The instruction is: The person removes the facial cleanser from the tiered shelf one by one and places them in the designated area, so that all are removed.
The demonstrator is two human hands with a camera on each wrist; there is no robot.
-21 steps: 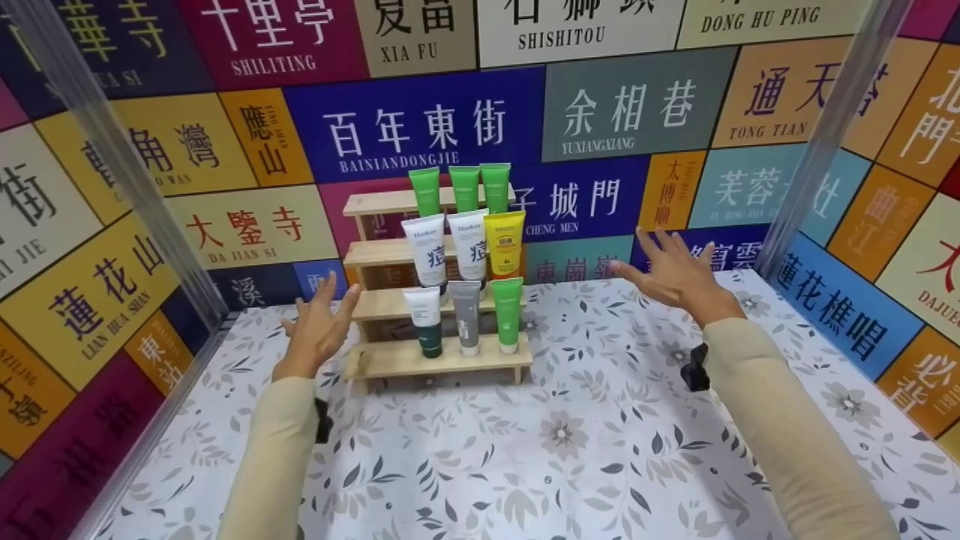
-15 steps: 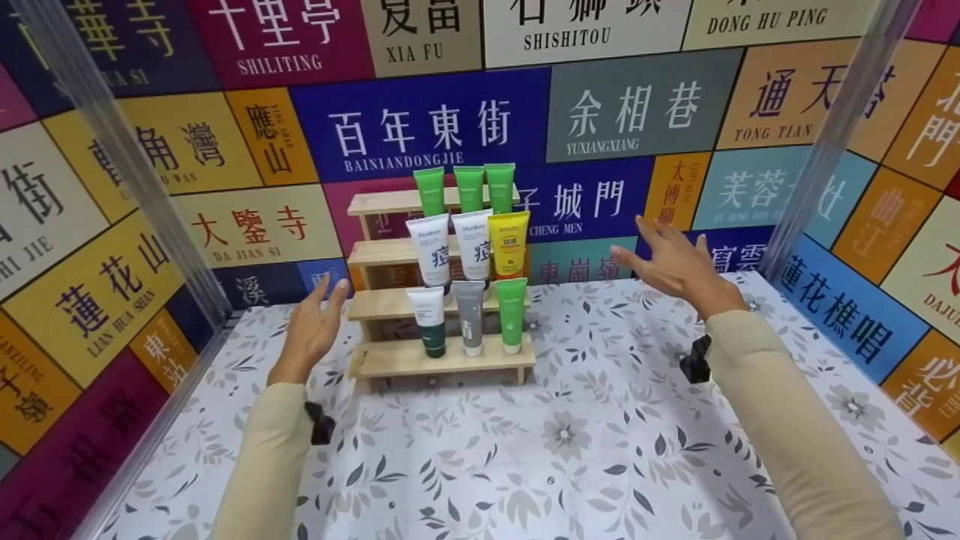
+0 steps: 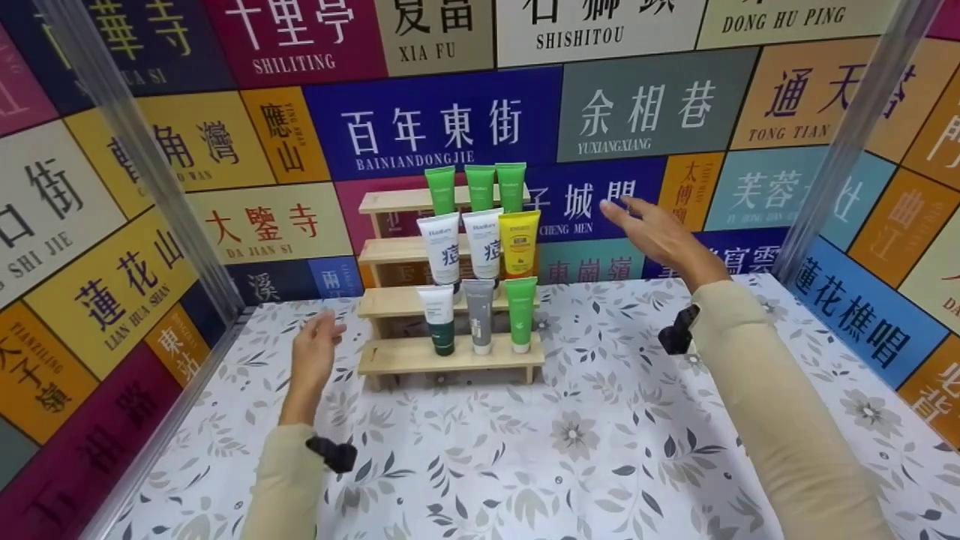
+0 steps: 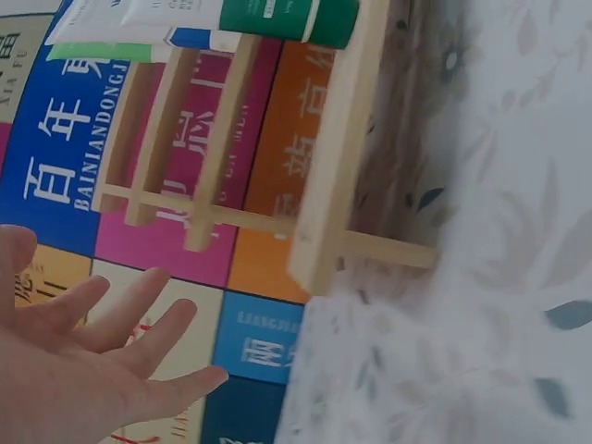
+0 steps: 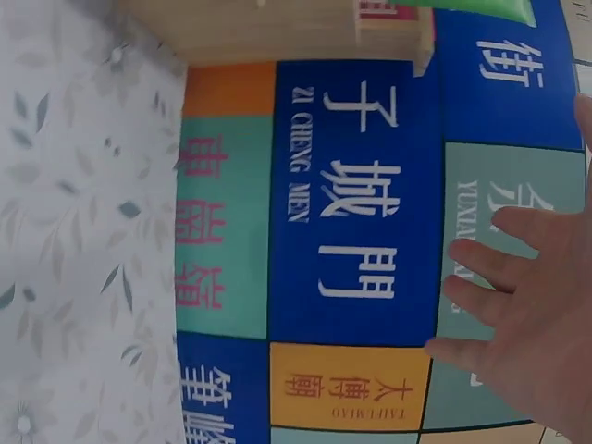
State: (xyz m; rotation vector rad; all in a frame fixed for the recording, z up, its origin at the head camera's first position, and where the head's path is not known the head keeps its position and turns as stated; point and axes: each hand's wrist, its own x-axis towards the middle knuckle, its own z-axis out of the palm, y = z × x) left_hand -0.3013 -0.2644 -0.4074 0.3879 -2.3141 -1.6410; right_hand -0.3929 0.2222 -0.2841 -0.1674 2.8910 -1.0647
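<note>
A four-tier wooden stand (image 3: 397, 358) holds upright tubes. On its lowest tier are a white and dark-green tube (image 3: 439, 319), a grey tube (image 3: 480, 315) and a green tube (image 3: 520, 313). Higher up stand two white tubes, one (image 3: 439, 247) left of the other, and a yellow tube (image 3: 519, 244). Three green tubes (image 3: 480, 187) line the top. My left hand (image 3: 315, 356) is held left of the stand, fingers loose and holding nothing. To the right, my right hand (image 3: 664, 236) is raised, apart from the tubes. The right wrist view shows its fingers (image 5: 490, 305) spread and bare.
A leaf-patterned white tabletop (image 3: 450, 457) carries the stand. Behind it rises a wall (image 3: 652, 112) of coloured panels with lettering. Clear upright strips, one at left (image 3: 150, 157) and another at right (image 3: 847, 127), mark the corners.
The right hand has moved left and slightly up, nearer the stand. My left hand has dropped lower, its fingers less extended. The view has shifted a little; the tubes keep their places.
</note>
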